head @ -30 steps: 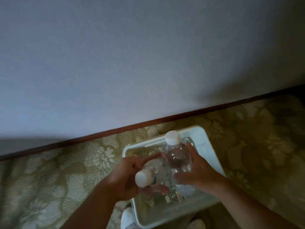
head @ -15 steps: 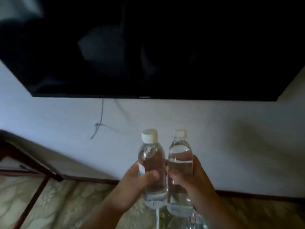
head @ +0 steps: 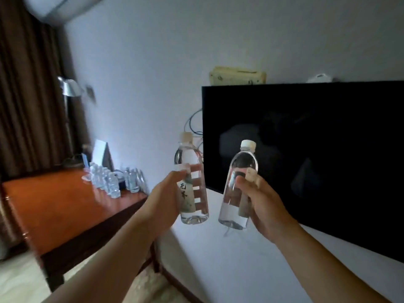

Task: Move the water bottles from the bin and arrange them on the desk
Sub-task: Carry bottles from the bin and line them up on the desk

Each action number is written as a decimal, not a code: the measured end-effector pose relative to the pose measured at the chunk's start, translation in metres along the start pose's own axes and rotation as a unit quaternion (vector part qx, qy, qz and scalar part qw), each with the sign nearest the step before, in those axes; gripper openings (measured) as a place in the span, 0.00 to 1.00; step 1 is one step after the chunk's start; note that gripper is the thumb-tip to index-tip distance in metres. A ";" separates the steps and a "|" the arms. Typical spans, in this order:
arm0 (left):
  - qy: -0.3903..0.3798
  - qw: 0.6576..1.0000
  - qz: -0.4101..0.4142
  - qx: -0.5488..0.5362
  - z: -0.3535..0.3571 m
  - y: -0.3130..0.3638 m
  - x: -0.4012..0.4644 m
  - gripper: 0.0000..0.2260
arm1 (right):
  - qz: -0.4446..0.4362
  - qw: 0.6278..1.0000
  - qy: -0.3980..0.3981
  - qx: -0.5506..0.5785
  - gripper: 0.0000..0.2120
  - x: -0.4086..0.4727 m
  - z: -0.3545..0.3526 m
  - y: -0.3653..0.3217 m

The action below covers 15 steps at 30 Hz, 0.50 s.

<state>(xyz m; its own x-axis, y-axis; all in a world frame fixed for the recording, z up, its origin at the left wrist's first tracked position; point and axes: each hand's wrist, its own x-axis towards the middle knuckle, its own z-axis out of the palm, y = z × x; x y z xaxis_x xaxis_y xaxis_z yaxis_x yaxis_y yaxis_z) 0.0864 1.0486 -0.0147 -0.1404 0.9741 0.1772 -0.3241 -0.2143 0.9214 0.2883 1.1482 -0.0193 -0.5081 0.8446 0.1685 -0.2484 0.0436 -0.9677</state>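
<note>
My left hand (head: 168, 200) is shut around a clear water bottle (head: 192, 169) with a white cap and a paper label, held upright in the air. A second clear water bottle (head: 239, 186) with a white cap leans slightly right in my right hand (head: 260, 206). Both bottles float in front of the wall, right of the wooden desk (head: 59, 206). Several more water bottles (head: 109, 180) stand in rows near the desk's far right corner. The bin is out of view.
A large black TV (head: 317, 154) hangs on the white wall at the right, with a tissue box (head: 237, 76) on top. On the desk's back stand a folded card (head: 102, 153) and a lamp (head: 68, 88). Brown curtains (head: 28, 95) cover the left.
The view has swung up from the bin on the carpet, past the TV, to the left toward the desk. Both bottles have been lifted out of the bin and moved apart.
</note>
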 end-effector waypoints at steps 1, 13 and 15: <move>0.021 0.999 0.018 0.016 -0.011 0.018 -0.010 0.18 | -0.009 1.000 -0.019 -0.014 0.13 0.003 0.016 -0.006; 0.260 0.932 0.082 0.238 -0.191 0.178 -0.113 0.17 | -0.088 0.987 -0.072 -0.113 0.12 0.036 0.233 -0.004; 0.261 0.925 0.075 0.266 -0.223 0.194 -0.124 0.18 | -0.102 0.989 -0.048 -0.092 0.17 0.047 0.272 0.001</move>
<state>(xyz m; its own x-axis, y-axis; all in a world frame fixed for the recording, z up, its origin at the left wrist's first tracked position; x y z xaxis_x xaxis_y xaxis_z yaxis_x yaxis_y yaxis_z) -0.1680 0.8700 0.0646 -0.6232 0.7398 0.2536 0.2227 -0.1430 0.9644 0.0395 1.0428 0.0384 -0.5407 0.7545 0.3719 -0.2042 0.3111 -0.9282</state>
